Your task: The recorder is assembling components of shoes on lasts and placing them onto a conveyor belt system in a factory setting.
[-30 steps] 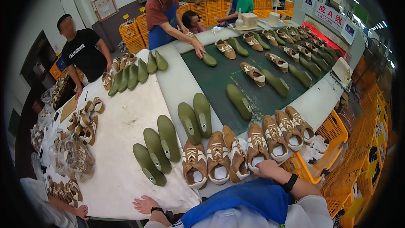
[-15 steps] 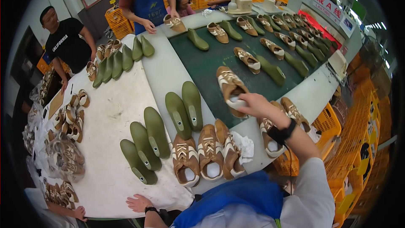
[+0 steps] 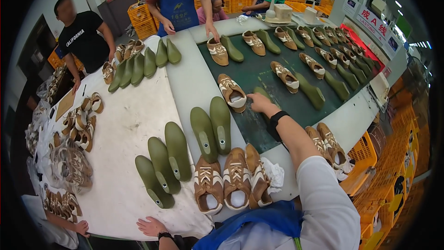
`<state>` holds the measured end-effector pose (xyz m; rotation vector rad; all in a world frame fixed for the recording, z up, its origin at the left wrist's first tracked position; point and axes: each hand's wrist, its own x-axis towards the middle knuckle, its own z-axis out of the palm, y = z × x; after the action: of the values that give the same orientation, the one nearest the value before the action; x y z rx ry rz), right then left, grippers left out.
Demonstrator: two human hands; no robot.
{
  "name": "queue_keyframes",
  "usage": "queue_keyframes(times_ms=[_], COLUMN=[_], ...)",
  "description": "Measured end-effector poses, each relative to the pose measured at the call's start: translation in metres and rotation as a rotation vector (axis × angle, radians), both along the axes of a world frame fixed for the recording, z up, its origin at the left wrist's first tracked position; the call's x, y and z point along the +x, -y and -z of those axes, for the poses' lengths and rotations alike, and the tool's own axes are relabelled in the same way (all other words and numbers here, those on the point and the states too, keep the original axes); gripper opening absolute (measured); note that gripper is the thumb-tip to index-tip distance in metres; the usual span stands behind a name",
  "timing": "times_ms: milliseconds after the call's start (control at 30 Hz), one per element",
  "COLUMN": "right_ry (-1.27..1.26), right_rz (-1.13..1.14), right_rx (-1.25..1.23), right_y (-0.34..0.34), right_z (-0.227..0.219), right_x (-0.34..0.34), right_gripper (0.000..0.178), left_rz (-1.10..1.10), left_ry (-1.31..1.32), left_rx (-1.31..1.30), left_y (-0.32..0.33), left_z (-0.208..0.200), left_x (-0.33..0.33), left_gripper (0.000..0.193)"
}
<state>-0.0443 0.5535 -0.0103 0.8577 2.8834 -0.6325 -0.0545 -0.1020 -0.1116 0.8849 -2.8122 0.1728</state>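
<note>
The right hand, index finger extended and the others loosely bent, gripped nothing visible; whether it touched the green shoe last beneath could not be told. Just left of it, a tan lace-up sneaker lay at the left edge of the green work surface. The left hand rested empty, fingers spread, on the near white cloth.
</note>
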Motion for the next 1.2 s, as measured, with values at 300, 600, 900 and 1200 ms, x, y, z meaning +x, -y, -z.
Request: queue_keyframes(times_ms=[300,600,900,1200], right_ry=[0.123,0.192,0.014,0.105], right_rz=[0.36,0.261,-0.101,-0.048], right_rx=[-0.014,-0.049,0.151,0.191], right_y=[-0.021,-0.017,0.01,0.018], right_z=[0.029,0.021,0.016,0.04], right_x=[0.109,0.101,0.013,-0.027], right_gripper=[0.044,0.045,0.029,0.028], left_rz=[-0.005,-0.037,0.035,0.187], left_ry=[0.072,0.067,0.027,-0.097], left_rx=[0.057,0.044,0.025,-0.124], left_y=[-0.023,-0.016,-0.022,-0.023], left_z=[-0.015,-0.01,-0.019,-0.005], left_x=[-0.007,-0.003,-0.002,-0.005], left_gripper=[0.049,0.049,0.046,0.051])
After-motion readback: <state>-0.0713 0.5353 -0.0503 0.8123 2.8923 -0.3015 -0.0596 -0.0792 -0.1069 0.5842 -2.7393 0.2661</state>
